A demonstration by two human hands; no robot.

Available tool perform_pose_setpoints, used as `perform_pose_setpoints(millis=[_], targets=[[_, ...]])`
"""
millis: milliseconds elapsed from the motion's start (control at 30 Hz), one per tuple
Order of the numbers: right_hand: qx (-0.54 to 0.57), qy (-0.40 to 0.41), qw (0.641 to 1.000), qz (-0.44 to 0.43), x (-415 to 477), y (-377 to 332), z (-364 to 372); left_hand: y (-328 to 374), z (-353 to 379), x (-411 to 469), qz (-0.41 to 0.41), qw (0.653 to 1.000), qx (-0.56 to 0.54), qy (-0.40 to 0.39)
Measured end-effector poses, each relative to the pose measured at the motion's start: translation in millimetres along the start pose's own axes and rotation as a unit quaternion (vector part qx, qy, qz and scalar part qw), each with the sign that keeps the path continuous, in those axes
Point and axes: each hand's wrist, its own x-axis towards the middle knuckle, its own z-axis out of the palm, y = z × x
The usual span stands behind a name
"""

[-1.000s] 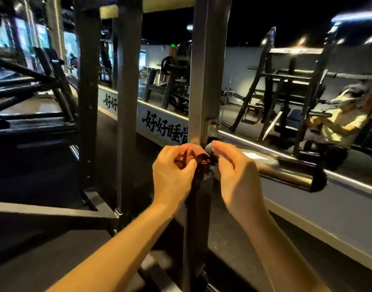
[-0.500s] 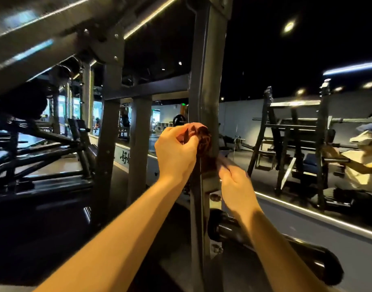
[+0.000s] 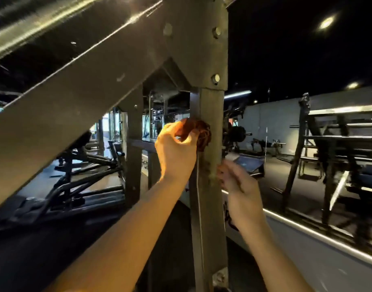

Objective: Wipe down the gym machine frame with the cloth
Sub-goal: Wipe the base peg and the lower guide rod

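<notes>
A dark metal upright post (image 3: 210, 207) of the gym machine frame rises in the middle of the view, bolted at its top to a wide slanted beam (image 3: 86, 87). My left hand (image 3: 176, 152) grips a bunched reddish-brown cloth (image 3: 200, 132) and presses it against the post's left front face. My right hand (image 3: 237, 186) is lower, at the post's right edge, blurred, fingers curled against the metal; whether it holds a hanging end of the cloth is unclear.
A mirror wall (image 3: 307, 228) with a light strip runs along the right behind the post, reflecting racks (image 3: 339, 154). More dark uprights (image 3: 134, 144) and low machine bars (image 3: 86, 175) stand to the left. A bolted bracket (image 3: 220, 277) sits low on the post.
Both hands have slid up the post, the left leading with the cloth. My view has tilted upward, so the slanted beam and its bolts now fill the top.
</notes>
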Motion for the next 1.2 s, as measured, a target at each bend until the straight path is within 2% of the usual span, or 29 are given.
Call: perform_pose_setpoints(millis=[100, 200, 300, 433, 533, 600, 767, 900, 1067, 1200], targets=[[0.049, -0.012, 0.998, 0.028, 34, -40, -2, 25, 1, 16, -0.055, 0.998, -0.007, -0.008], [0.112, -0.012, 0.992, 0.060, 62, -85, -2, 45, -7, 23, -0.099, 0.994, 0.003, -0.055], [0.131, -0.054, 0.984, 0.105, 83, -124, 0, 68, -20, 23, -0.134, 0.984, 0.025, -0.112], [0.134, -0.106, 0.960, 0.221, 93, -153, -3, 111, -40, 23, -0.142, 0.980, 0.058, -0.126], [0.134, -0.136, 0.942, 0.276, 85, -183, -2, 143, -60, 34, -0.179, 0.971, 0.064, -0.144], [0.182, -0.150, 0.926, 0.294, 76, -203, 0, 155, -75, 45, -0.191, 0.967, 0.072, -0.154], [0.239, -0.150, 0.913, 0.296, 62, -247, 2, 189, -106, 61, -0.174, 0.962, 0.109, -0.181], [0.193, -0.140, 0.928, 0.286, 67, -255, 4, 203, -135, 77, -0.155, 0.936, 0.180, -0.260], [0.036, -0.045, 0.980, 0.192, 74, -265, 30, 217, -187, 82, -0.080, 0.925, 0.322, -0.186], [0.021, 0.014, 0.994, 0.108, 73, -273, 62, 211, -216, 80, -0.042, 0.892, 0.423, -0.151]])
